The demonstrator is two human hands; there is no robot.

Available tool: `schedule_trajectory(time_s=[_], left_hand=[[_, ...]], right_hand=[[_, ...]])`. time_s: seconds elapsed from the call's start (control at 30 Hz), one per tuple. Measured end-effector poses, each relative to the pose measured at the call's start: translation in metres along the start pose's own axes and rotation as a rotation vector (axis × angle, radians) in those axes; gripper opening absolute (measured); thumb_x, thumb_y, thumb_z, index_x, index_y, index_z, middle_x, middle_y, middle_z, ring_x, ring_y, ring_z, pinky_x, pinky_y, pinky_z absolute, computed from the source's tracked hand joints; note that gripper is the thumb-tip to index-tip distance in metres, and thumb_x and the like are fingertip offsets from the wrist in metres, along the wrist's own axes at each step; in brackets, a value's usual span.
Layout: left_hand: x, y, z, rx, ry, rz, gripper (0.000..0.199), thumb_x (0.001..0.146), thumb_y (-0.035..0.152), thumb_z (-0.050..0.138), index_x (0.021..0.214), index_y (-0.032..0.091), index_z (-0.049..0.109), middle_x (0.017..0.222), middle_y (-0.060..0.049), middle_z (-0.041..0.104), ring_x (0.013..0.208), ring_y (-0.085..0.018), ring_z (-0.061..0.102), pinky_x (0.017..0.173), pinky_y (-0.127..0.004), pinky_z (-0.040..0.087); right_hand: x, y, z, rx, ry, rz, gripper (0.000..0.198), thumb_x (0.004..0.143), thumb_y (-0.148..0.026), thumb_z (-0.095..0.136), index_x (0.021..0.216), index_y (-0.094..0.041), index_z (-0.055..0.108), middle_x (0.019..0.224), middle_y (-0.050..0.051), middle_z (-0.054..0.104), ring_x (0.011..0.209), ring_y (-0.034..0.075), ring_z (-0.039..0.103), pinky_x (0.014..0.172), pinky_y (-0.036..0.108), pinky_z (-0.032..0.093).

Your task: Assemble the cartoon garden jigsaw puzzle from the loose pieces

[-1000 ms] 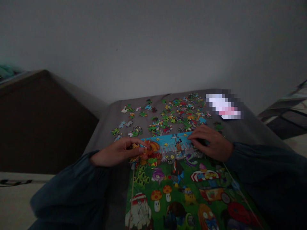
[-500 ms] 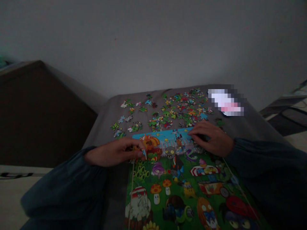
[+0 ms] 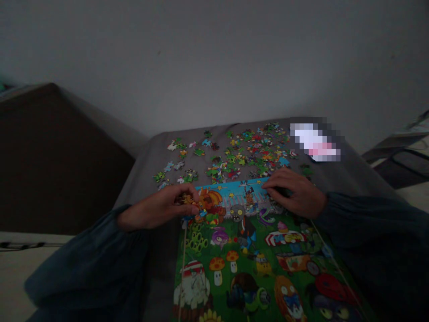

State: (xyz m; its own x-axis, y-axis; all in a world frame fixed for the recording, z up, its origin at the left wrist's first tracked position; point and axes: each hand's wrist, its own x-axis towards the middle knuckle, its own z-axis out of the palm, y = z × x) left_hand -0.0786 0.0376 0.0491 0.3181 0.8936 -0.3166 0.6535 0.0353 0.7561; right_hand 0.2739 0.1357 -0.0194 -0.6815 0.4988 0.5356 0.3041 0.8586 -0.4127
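Observation:
A bright cartoon jigsaw puzzle [image 3: 254, 259], mostly assembled, lies on a grey table [image 3: 144, 179] in front of me. My left hand [image 3: 161, 208] rests at the puzzle's top left corner, its fingers pinched on a small puzzle piece [image 3: 185, 199]. My right hand [image 3: 295, 192] lies flat on the top right part of the puzzle, fingertips pressing on the blue sky strip [image 3: 234, 188]. Several loose puzzle pieces [image 3: 248, 154] are scattered on the table beyond the puzzle. Both arms wear dark blue sleeves.
A blurred-out white object [image 3: 315, 142] sits at the table's far right. A dark brown piece of furniture [image 3: 56, 156] stands to the left. A pale wall [image 3: 214, 58] rises behind the table, and dark framework [image 3: 398, 156] shows at right. The room is dim.
My left hand drew back toward me with a small piece, then shifted up again to the puzzle's top left corner. My right hand has stayed on the sky strip. The view tilted slightly.

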Motion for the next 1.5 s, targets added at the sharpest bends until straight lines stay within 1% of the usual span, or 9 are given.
schedule_trajectory(time_s=[0.13, 0.4, 0.47, 0.63, 0.77, 1.03, 1.27, 1.4, 1.5], left_hand=[[0.005, -0.004, -0.001, 0.058, 0.029, -0.005, 0.033, 0.086, 0.054, 0.066, 0.089, 0.021, 0.072, 0.072, 0.001, 0.063, 0.065, -0.016, 0.052, 0.057, -0.024, 0.039], [0.006, -0.004, 0.0, 0.042, 0.019, 0.024, 0.032, 0.09, 0.053, 0.063, 0.093, 0.026, 0.079, 0.09, -0.001, 0.078, 0.08, -0.02, 0.066, 0.071, -0.027, 0.049], [0.006, -0.005, 0.001, 0.022, 0.001, 0.038, 0.031, 0.09, 0.051, 0.063, 0.094, 0.026, 0.08, 0.094, -0.001, 0.079, 0.084, -0.021, 0.068, 0.073, -0.027, 0.051], [0.004, -0.003, 0.0, 0.072, -0.082, 0.043, 0.034, 0.093, 0.05, 0.059, 0.095, 0.024, 0.08, 0.088, -0.001, 0.079, 0.079, -0.021, 0.069, 0.07, -0.027, 0.053], [0.001, 0.0, -0.003, 0.088, -0.124, 0.114, 0.025, 0.095, 0.04, 0.059, 0.096, 0.023, 0.078, 0.091, -0.001, 0.079, 0.082, -0.019, 0.07, 0.074, -0.026, 0.053], [-0.004, -0.004, -0.02, 0.233, 0.044, 0.365, 0.024, 0.099, 0.025, 0.052, 0.081, 0.019, 0.067, 0.078, -0.002, 0.07, 0.071, -0.014, 0.065, 0.069, -0.024, 0.05], [0.004, -0.016, -0.011, 0.352, 0.047, 0.413, 0.024, 0.099, 0.018, 0.047, 0.085, 0.02, 0.067, 0.088, -0.003, 0.071, 0.081, -0.015, 0.066, 0.076, -0.025, 0.049], [0.01, -0.021, -0.001, 0.501, 0.022, 0.411, 0.033, 0.096, 0.009, 0.04, 0.092, 0.021, 0.071, 0.101, -0.006, 0.069, 0.091, -0.017, 0.065, 0.081, -0.028, 0.05], [0.013, -0.021, 0.003, 0.629, 0.069, 0.424, 0.035, 0.096, 0.007, 0.04, 0.094, 0.02, 0.072, 0.105, -0.008, 0.067, 0.094, -0.02, 0.063, 0.083, -0.031, 0.049]], right_hand=[[0.001, -0.001, 0.0, -0.002, -0.004, -0.012, 0.017, 0.093, -0.015, 0.058, 0.097, -0.025, 0.071, 0.089, 0.006, 0.074, 0.085, 0.023, 0.067, 0.08, 0.041, 0.056], [0.0, -0.001, 0.0, 0.003, 0.011, -0.023, 0.015, 0.093, -0.015, 0.058, 0.098, -0.024, 0.07, 0.089, 0.005, 0.074, 0.086, 0.023, 0.067, 0.082, 0.042, 0.056], [0.0, 0.0, 0.0, 0.002, 0.003, -0.027, 0.016, 0.093, -0.015, 0.059, 0.098, -0.024, 0.07, 0.089, 0.006, 0.074, 0.087, 0.023, 0.067, 0.082, 0.042, 0.056], [-0.001, 0.0, 0.001, -0.003, 0.01, -0.024, 0.017, 0.092, -0.014, 0.058, 0.097, -0.024, 0.071, 0.089, 0.005, 0.073, 0.087, 0.023, 0.067, 0.082, 0.041, 0.056], [-0.001, 0.002, 0.002, -0.004, 0.027, -0.046, 0.015, 0.092, -0.014, 0.06, 0.096, -0.024, 0.07, 0.088, 0.005, 0.073, 0.085, 0.022, 0.067, 0.08, 0.039, 0.056], [-0.001, 0.002, 0.002, -0.011, 0.029, -0.074, 0.015, 0.093, -0.013, 0.059, 0.098, -0.022, 0.069, 0.088, 0.005, 0.073, 0.085, 0.022, 0.066, 0.08, 0.038, 0.055], [-0.002, 0.003, 0.003, -0.029, 0.008, -0.073, 0.013, 0.093, -0.014, 0.059, 0.099, -0.023, 0.068, 0.089, 0.005, 0.073, 0.087, 0.022, 0.066, 0.081, 0.04, 0.055], [-0.001, 0.003, 0.004, -0.036, 0.007, -0.071, 0.013, 0.093, -0.013, 0.059, 0.099, -0.022, 0.068, 0.09, 0.005, 0.073, 0.087, 0.022, 0.067, 0.083, 0.04, 0.055], [0.0, 0.003, 0.004, -0.029, 0.006, -0.076, 0.013, 0.093, -0.013, 0.06, 0.099, -0.022, 0.068, 0.09, 0.005, 0.073, 0.087, 0.022, 0.067, 0.082, 0.04, 0.055]])
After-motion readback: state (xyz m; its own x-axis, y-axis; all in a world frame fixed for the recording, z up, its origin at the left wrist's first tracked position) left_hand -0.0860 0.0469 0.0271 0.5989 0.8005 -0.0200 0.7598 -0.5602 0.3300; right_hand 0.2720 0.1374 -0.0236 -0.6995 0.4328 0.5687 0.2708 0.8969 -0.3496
